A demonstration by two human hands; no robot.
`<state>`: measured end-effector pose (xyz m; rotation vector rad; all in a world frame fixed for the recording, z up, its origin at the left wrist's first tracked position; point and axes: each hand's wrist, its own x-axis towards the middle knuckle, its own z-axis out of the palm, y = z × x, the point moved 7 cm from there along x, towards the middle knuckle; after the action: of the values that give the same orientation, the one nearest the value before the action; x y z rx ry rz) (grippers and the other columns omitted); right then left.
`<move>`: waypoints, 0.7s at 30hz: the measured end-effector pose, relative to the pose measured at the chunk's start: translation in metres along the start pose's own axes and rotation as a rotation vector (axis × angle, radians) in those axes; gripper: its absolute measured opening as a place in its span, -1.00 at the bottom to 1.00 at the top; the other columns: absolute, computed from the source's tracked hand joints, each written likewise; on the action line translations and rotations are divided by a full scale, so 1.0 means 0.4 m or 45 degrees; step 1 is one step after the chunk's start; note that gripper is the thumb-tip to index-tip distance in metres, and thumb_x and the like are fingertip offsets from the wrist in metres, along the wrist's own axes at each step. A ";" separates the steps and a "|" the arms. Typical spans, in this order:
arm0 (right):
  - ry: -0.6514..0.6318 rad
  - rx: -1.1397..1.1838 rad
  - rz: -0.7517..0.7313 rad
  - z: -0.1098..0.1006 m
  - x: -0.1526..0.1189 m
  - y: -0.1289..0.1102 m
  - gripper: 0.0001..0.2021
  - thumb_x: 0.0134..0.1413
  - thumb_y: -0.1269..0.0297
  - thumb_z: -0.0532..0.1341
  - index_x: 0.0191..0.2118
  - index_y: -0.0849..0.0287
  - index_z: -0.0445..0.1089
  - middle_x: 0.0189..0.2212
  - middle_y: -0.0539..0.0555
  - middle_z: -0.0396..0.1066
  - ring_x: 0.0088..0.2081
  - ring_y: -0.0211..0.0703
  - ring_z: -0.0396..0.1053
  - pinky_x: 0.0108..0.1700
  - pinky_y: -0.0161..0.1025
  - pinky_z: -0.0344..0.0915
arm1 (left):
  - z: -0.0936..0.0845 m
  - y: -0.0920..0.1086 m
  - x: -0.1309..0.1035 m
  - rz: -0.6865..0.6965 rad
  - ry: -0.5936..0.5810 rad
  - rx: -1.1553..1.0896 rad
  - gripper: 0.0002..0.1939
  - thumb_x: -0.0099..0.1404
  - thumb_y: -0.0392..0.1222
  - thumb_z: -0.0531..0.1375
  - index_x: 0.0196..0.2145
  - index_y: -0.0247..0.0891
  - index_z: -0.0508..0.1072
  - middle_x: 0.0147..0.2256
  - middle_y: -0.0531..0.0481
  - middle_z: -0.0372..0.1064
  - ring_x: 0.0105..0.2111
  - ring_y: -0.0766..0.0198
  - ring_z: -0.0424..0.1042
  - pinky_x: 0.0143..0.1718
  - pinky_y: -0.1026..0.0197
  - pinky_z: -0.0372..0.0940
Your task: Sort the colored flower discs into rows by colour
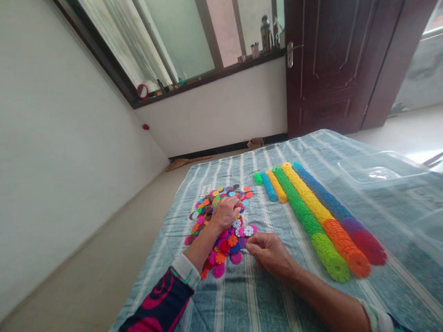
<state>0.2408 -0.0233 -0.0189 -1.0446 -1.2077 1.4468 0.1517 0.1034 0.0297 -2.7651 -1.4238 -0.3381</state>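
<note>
A heap of colourful notched plastic discs (pixel 232 240) lies on a striped bedspread (pixel 235 304). My left hand (pixel 225 213) rests on top of the heap with its fingers curled; what they hold, if anything, is hidden. At the heap's right edge is my right hand (pixel 272 252), its thumb and forefinger pinched together. Those fingertips meet the rim of a purple disc (pixel 242 242), but I cannot tell whether they grip it. A pale blue disc (pixel 248 230) lies just above them.
To the right lie long rows of stacked discs: green (pixel 294 198), yellow (pixel 308 196) and blue (pixel 320 196). Shorter blue (pixel 269 186) and orange (pixel 277 186) rows and a small green stack (pixel 258 179) stand beside them. A clear plastic box (pixel 384 185) sits at far right.
</note>
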 end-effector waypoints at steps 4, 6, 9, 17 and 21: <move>-0.009 -0.043 -0.007 0.000 -0.001 -0.001 -0.82 -0.03 0.25 0.14 -0.55 0.20 0.32 -0.80 -0.13 0.13 -0.75 -0.38 0.07 -0.69 -0.42 -0.05 | -0.012 -0.026 -0.093 0.003 -0.043 -0.030 -0.79 0.22 -0.27 0.08 -0.19 -0.20 0.43 -0.07 -0.05 0.40 -0.05 0.19 0.32 0.02 0.12 0.18; -0.013 -0.048 -0.013 0.000 -0.003 -0.001 -0.81 -0.03 0.24 0.14 -0.55 0.20 0.32 -0.79 -0.13 0.13 -0.74 -0.39 0.07 -0.69 -0.41 -0.05 | -0.020 -0.034 -0.130 -0.021 -0.058 -0.016 -0.80 0.23 -0.26 0.07 -0.20 -0.19 0.42 -0.09 -0.04 0.40 -0.06 0.20 0.33 0.01 0.13 0.19; -0.025 -0.060 -0.014 0.000 -0.006 -0.003 -0.81 -0.02 0.22 0.14 -0.53 0.21 0.34 -0.79 -0.13 0.13 -0.74 -0.39 0.07 -0.69 -0.41 -0.06 | -0.033 -0.038 -0.169 -0.058 -0.068 0.017 -0.82 0.23 -0.24 0.08 -0.22 -0.20 0.42 -0.16 -0.04 0.43 -0.10 0.20 0.35 -0.05 0.16 0.20; -0.034 -0.111 0.008 -0.002 -0.010 -0.006 -0.80 0.00 0.22 0.14 -0.50 0.22 0.37 -0.79 -0.13 0.14 -0.74 -0.38 0.08 -0.67 -0.41 -0.04 | -0.052 -0.021 -0.137 -0.066 0.093 0.008 -0.82 0.27 -0.25 0.05 -0.38 -0.24 0.45 -0.35 -0.06 0.44 -0.25 0.23 0.37 -0.12 0.19 0.23; -0.029 -0.108 -0.006 -0.001 -0.009 -0.007 -0.81 -0.01 0.22 0.14 -0.52 0.21 0.36 -0.79 -0.13 0.14 -0.74 -0.38 0.08 -0.68 -0.41 -0.04 | -0.030 -0.005 -0.051 -0.112 0.080 0.074 -0.79 0.24 -0.27 0.05 -0.32 -0.26 0.50 -0.30 -0.09 0.44 -0.20 0.21 0.37 -0.07 0.17 0.22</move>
<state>0.2424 -0.0267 -0.0163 -1.0842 -1.2969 1.4174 0.1363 0.0870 0.0371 -2.6281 -1.5184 -0.3753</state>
